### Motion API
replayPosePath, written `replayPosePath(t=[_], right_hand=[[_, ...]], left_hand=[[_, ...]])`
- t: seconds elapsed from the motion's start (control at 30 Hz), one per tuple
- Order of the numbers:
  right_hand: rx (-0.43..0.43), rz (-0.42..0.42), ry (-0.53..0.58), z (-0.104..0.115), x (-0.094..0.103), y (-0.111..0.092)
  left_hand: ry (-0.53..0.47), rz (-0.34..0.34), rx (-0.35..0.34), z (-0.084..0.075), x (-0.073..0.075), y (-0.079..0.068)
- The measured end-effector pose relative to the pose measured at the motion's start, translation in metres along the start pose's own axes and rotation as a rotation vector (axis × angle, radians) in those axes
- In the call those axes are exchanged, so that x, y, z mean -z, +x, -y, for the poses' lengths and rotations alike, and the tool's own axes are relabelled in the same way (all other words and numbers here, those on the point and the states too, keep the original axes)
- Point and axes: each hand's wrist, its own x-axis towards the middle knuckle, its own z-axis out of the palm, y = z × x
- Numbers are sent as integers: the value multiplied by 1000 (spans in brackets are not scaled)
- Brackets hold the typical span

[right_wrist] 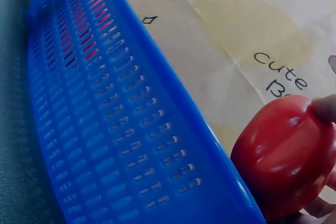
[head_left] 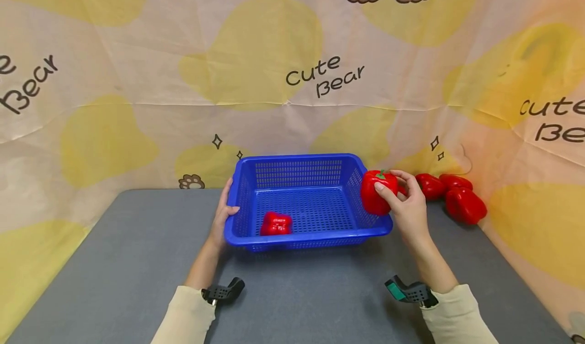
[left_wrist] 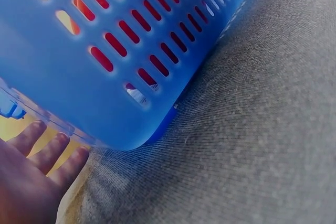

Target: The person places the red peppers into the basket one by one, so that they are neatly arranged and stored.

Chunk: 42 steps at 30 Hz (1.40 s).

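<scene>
A blue plastic basket (head_left: pixel 292 238) stands in the middle of the table, with one red bell pepper (head_left: pixel 276 224) lying inside near its front left. My left hand (head_left: pixel 223 216) holds the basket's left side, thumb over the rim. Three of its fingers (left_wrist: pixel 68 169) show along the outer wall in the left wrist view. Between thumb and fingers, my right hand (head_left: pixel 411 209) grips another red bell pepper (head_left: pixel 377 194), green stem up, at the basket's right rim. In the right wrist view this held pepper (right_wrist: pixel 289 156) overlaps the rim's edge.
Several more red bell peppers (head_left: pixel 465 206) lie grouped at the table's back right corner. A printed cloth (head_left: pixel 256 69) hangs behind and beside the grey table (head_left: pixel 292 293).
</scene>
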Motion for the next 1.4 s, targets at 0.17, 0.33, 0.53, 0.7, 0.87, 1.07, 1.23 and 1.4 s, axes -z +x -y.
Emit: replayPosePath(t=[0.17,0.33,0.53,0.7,0.87,1.07,1.23,1.4], right_hand=[[5,58,-21,-3,-3,0],[19,83,-53,-4,-6,-1],[25,116,-162,-5,-5,-2],[23,132,-192,-7,-3,-2],[27,134,-215,-8,-3,-2],[51,136,-238,-10,-3,-1],[65,131,-244,-11,-4,-1],[57,122,-258,-11,-4,-2]], left_hand=[[10,9,-12,0,1,0],[7,9,-12,1,1,1],[1,-4,-1,1,-1,1],[6,-8,4,1,-1,1],[10,-10,2,1,-2,0],[-1,-13,5,0,-2,0],[8,-6,-1,0,-1,-1],[16,-8,-11,0,-1,-1]])
